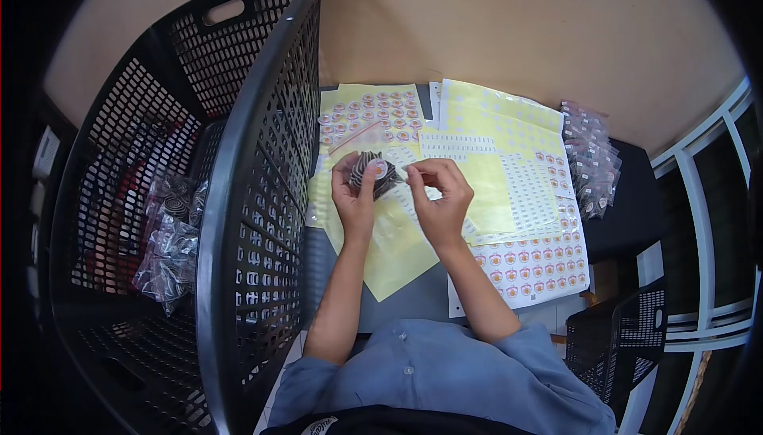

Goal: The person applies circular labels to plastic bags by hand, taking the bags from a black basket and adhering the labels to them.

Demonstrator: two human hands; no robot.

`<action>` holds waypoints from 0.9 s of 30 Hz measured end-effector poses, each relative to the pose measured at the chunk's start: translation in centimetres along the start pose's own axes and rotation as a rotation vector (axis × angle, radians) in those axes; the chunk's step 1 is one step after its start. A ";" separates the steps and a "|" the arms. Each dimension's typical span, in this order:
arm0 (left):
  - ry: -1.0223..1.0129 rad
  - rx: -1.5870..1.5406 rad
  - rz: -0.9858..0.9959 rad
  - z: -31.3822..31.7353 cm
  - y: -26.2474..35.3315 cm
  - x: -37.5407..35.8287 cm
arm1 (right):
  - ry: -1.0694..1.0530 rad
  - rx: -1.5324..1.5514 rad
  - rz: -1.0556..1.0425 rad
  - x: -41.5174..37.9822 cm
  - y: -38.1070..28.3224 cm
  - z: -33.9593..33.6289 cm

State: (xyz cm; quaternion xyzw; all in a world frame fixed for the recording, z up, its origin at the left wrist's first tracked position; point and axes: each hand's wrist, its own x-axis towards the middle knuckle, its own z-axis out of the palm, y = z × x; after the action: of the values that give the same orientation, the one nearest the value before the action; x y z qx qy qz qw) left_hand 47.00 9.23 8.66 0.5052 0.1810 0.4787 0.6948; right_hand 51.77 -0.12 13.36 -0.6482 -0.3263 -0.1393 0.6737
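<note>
My left hand (353, 195) is closed round a small clear zip bag (388, 184) filled with dark, striped coiled pieces. On the bag's front sits a round white sticker with a pink and orange print (379, 169), with my left thumb beside it. Just right of the bag, my right hand (442, 198) has its thumb and forefinger pinched together. A tiny pale thing shows at those fingertips, too small to name. Beneath both hands lie yellow backing sheets (397, 256) and a sheet of small printed labels (528, 193).
At left stands a tall black perforated basket (274, 109), with several filled clear bags (171, 252) inside. Sheets of round stickers (540, 264) cover the table. A pile of labelled bags (590, 161) lies at right, above another black basket (616, 340). A wall rises behind.
</note>
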 end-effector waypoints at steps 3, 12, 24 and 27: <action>-0.082 -0.032 -0.022 0.5 0.0 -0.4 | 0.004 -0.028 -0.203 0.4 -0.6 1.5; -0.131 0.015 0.058 1.3 1.3 -1.5 | -0.042 -0.127 -0.355 0.2 -0.2 3.7; -0.133 0.089 0.145 1.1 1.2 -1.0 | -0.099 0.500 0.271 0.3 0.2 3.1; -0.137 0.083 0.103 1.2 1.4 -1.1 | -0.103 0.576 0.342 0.5 0.0 2.7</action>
State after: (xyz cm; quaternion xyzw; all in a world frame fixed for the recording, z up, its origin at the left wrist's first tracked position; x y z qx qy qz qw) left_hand 46.68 7.67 10.17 0.5740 0.1265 0.4701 0.6585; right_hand 51.48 2.61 13.54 -0.4827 -0.2725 0.1068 0.8254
